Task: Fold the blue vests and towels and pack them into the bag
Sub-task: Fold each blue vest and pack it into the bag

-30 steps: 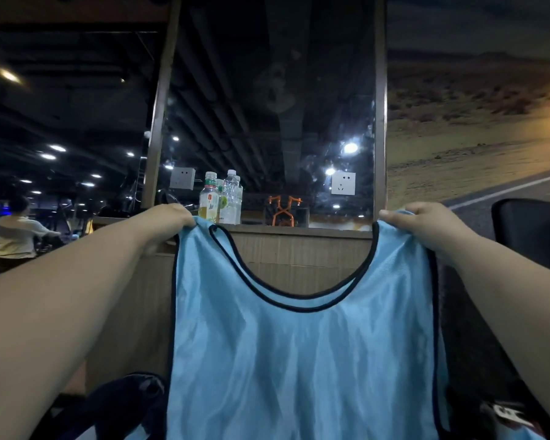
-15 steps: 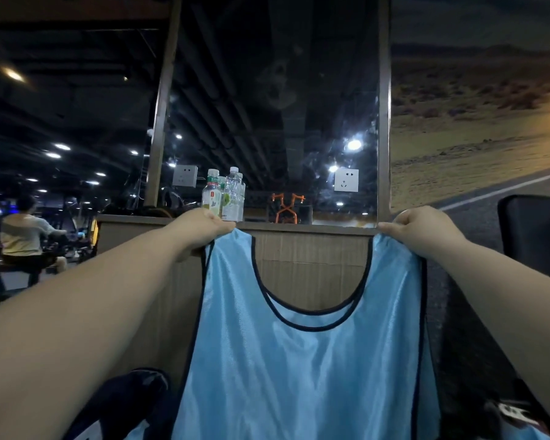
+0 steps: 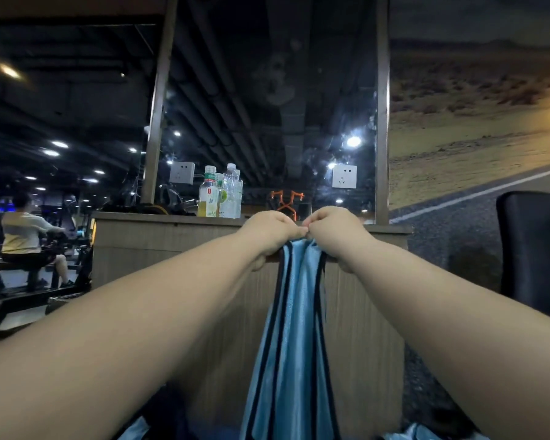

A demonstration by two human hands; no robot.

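Folding is what we are judging to be under way in the head view. The left grip (image 3: 272,231) and the right grip (image 3: 337,231) are each clamping on a top strap of the blue vest (image 3: 292,344), and the two are touching. The vest is hanging doubled lengthwise in a narrow strip before the wooden desk (image 3: 172,246).

We are expecting the next move to call for passing both straps into one grip and freeing the other to catch the lower hem, which is falling out of frame. We are not making out the bag; a dark shape at the bottom edge may be it.

The desk front is standing just behind the cloth, and its ledge is carrying bottles (image 3: 220,195) left of the hands. A black chair (image 3: 534,249) is crowding the right, while the left is opening toward the gym floor. More blue cloth (image 3: 426,432) is lying low on the right.
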